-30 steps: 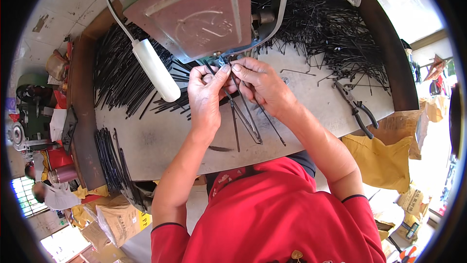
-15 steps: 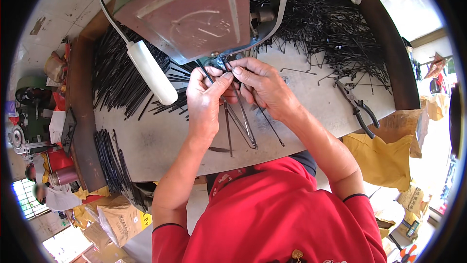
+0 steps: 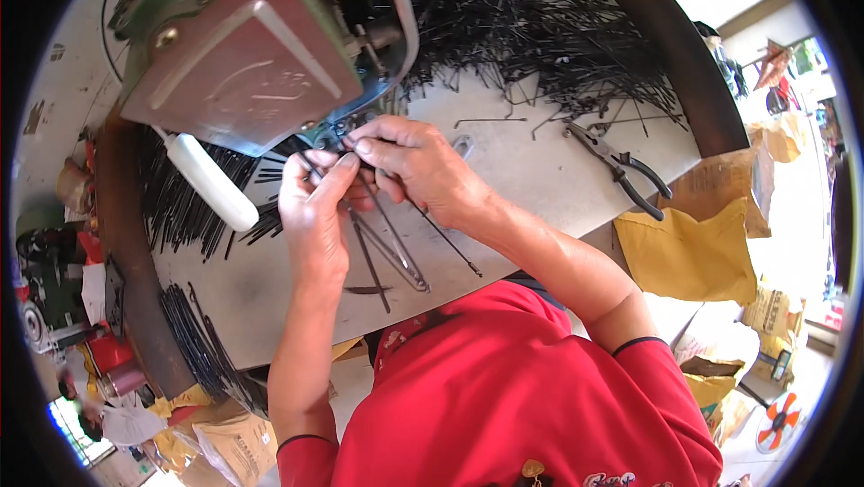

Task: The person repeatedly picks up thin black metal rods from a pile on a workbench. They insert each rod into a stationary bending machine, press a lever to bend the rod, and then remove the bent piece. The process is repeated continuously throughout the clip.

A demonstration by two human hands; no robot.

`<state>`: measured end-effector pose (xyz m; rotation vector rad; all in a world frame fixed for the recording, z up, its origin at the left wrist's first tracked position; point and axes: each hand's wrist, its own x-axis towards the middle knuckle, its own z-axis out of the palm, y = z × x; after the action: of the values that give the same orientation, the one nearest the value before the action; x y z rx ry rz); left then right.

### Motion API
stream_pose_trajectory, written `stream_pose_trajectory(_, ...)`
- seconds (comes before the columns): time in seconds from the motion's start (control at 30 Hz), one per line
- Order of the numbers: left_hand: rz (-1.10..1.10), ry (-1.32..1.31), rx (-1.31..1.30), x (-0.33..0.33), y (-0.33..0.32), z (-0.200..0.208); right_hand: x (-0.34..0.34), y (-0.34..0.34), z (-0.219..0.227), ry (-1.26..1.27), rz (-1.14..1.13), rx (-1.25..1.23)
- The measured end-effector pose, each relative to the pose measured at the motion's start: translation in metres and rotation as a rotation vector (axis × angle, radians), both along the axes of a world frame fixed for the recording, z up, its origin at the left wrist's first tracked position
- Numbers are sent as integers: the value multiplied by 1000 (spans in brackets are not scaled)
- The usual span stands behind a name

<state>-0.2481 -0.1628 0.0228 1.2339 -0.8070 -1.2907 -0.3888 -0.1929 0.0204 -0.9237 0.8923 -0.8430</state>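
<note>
Under the head of a maroon and green machine (image 3: 247,82), both my hands meet close together. My left hand (image 3: 310,217) is closed, pinching several thin black metal rods (image 3: 397,253) between thumb and fingers. Their lower ends fan out toward me above the grey worktable (image 3: 504,167). My right hand (image 3: 427,172) is closed too, its thumb and forefinger pinching the upper end of a rod right at the machine's tool. Another black rod (image 3: 450,243) with a small looped end slants out below this hand. The fingers partly hide the rod tips at the tool.
A white tube lamp (image 3: 212,183) hangs left of the machine. Straight black rods (image 3: 193,208) lie behind it; a tangled heap of bent rods (image 3: 540,46) covers the back right. Black-handled pliers (image 3: 621,167) rest at right. Another rod bundle (image 3: 193,338) sits at the table's left edge.
The whole view has swung, so the machine, table and hands now appear farther left. Both hands keep their grip on the rods at the tool; their pose is nearly the same.
</note>
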Motion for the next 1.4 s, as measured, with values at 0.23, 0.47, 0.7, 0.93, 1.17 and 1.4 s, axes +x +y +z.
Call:
stream_pose_trajectory(0.23,17,-98,72,4,28,16,-9,17,8,103,119,-76)
stream_pose_trajectory(0.47,-16,-698,235,145,94,51,-87,0,-19,870,-89,-868)
stream_pose_trajectory(0.7,96,-1066,81,120,89,33,-116,-30,-6,1440,250,-836)
stream_pose_trajectory(0.93,-205,-1380,-397,38,62,-17,-124,-20,-7,1375,240,-818)
stream_pose_trajectory(1.17,-100,-1417,-461,25,73,-25,-110,7,1,541,-59,-276)
stream_pose_trajectory(1.4,31,-1337,-560,25,81,-31,-94,18,-31,285,-117,-202)
